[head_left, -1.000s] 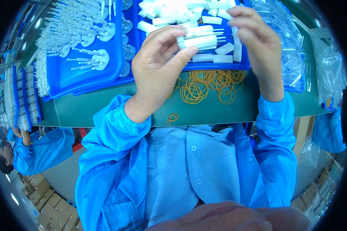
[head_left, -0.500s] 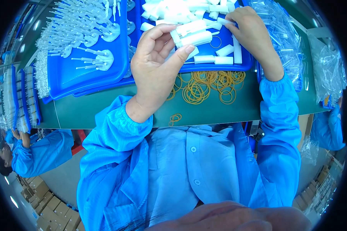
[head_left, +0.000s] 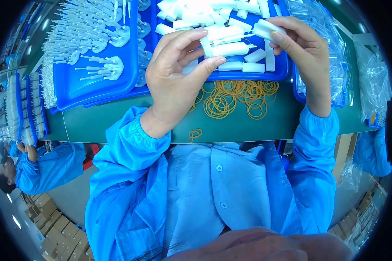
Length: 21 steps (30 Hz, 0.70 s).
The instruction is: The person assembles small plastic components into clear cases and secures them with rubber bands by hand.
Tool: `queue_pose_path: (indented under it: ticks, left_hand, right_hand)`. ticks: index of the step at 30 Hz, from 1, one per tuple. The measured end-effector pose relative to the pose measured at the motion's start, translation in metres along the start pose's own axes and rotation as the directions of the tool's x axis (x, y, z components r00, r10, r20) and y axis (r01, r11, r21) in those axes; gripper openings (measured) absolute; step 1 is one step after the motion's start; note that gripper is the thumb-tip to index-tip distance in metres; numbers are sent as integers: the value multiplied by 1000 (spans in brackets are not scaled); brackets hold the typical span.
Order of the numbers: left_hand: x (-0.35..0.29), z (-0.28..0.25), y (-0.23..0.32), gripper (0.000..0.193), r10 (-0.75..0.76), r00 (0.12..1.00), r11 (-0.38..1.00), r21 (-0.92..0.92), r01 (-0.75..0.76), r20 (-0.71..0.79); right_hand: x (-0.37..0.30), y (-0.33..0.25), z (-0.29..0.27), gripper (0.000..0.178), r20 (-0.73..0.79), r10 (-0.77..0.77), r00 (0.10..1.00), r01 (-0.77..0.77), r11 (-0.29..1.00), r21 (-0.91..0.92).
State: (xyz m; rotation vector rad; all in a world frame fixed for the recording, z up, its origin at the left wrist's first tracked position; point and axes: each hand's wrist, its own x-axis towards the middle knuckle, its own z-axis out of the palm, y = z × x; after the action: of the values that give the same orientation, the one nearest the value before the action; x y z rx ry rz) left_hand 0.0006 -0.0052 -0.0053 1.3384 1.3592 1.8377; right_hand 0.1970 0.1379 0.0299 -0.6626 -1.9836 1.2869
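My left hand [head_left: 170, 76] is closed round the round base of a white pronged part [head_left: 205, 47], whose prongs point right. White cylindrical sleeves [head_left: 231, 48] sit on several of the prongs, and thin tips stick out of their ends. A loose white cylinder [head_left: 265, 29] is pinched between the thumb and fingers of my right hand [head_left: 307, 54]. It is held close to the tip of the upper prong; whether the two touch I cannot tell. Both hands are above the blue tray [head_left: 265, 77] with a pile of similar white cylinders [head_left: 183, 24].
Yellow rubber bands [head_left: 222, 104] lie on the green table [head_left: 152, 135] before the tray. At left a blue tray [head_left: 69, 98] carries many pronged white parts [head_left: 102, 68]. Clear plastic tubes [head_left: 318, 43] fill a tray at right, beside clear bags [head_left: 370, 78]. Co-workers sit on both sides.
My right hand has lifted a white cylinder from the pile and brought it back toward me, beside the prongs. My left hand has shifted the pronged part slightly right.
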Motion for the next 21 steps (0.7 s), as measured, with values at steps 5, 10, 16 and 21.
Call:
queue_pose_path:
  ticks: [5,10,16,21]
  left_hand:
    - [0,2,-2,44,76,997,997,24,-75,-6]
    - [-2,1,-1,45,127,992,987,98,-129,24]
    - [-2,0,-3,45,112,993,993,38,-111,-42]
    - [-3,0,-3,45,139,990,986,92,-138,-14]
  right_hand:
    - [-3,-5,-1,21,4,30,1000,-30,999,40]
    - [-5,-5,-3,22,38,-16,999,16,1000,6]
    - [-3,-4,-8,22,10,-21,1000,21,1000,-6]
    - [-3,-7,-7,21,46,-91,995,91,996,-7]
